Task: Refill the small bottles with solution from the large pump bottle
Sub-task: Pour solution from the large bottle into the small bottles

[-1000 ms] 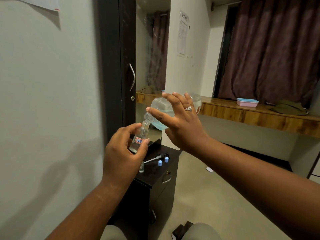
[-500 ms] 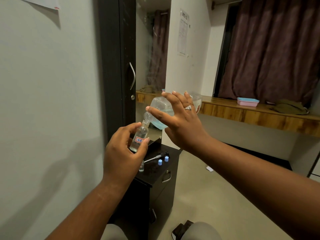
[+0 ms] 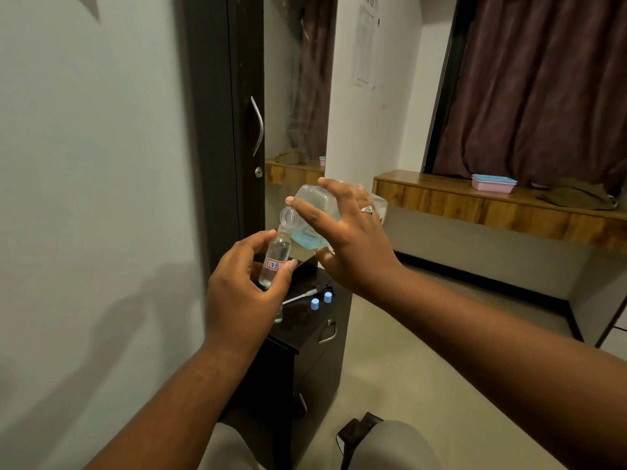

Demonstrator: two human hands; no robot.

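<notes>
Head view looks down on a small bottle (image 3: 276,260), clear glass with a white label marked "7B", held upright above a dark cabinet (image 3: 307,337). The left hand (image 3: 242,293) has it pinched, thumb on the right side of the label and fingers curled round the left, so the hand is closed on the glass. Clear liquid seems to fill part of it, though the level is hard to read through the glare.

Touching the small bottle's open neck from above is the mouth of the large bottle (image 3: 310,218), a clear plastic container tipped over nearly on its side, with pale blue solution pooled in its lower shoulder. The right hand (image 3: 346,239) wraps it from the near side, fingers spread across the top and thumb beneath, a ring (image 3: 367,210) on one finger. Its pump is off: the pump head (image 3: 310,294) with its white tube lies on the cabinet top just below the hands.

Beside the pump head sit two small blue caps (image 3: 320,300), close together. Another clear bottle (image 3: 278,315) stands on the cabinet, mostly hidden behind the left hand. The cabinet has metal drawer handles on its front and stands against a tall dark door (image 3: 234,113) with a curved handle and a mirror panel.

Farther right, a wooden ledge (image 3: 492,212) runs under dark curtains (image 3: 543,86) and carries a pink box with a blue lid (image 3: 493,183) and a heap of olive cloth (image 3: 576,198).
</notes>
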